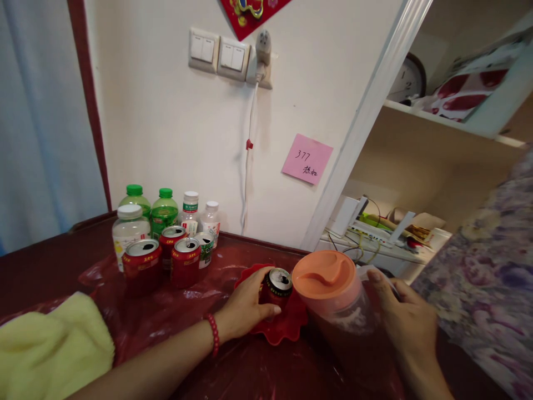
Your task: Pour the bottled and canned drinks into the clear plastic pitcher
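My left hand (pixel 245 305), a red bead bracelet on its wrist, is wrapped round a dark red drink can (pixel 278 289). That can is upright, over a red plate with a wavy rim (pixel 283 332). In my right hand (pixel 406 316) is the handle of a clear pitcher (pixel 350 328) with an orange lid (pixel 327 273). The lid lies just right of the can's top, close to it; whether they touch I cannot tell. Dark liquid or the dark table shows through the pitcher's wall.
Several red cans (pixel 185 264), a small green-and-white can (pixel 205 251) and several capped bottles (pixel 164 211) stand at the back left. A yellow cloth (pixel 58 347) lies front left. Plastic sheeting (pixel 154 328) covers the table. A white cable (pixel 249 172) hangs down the wall.
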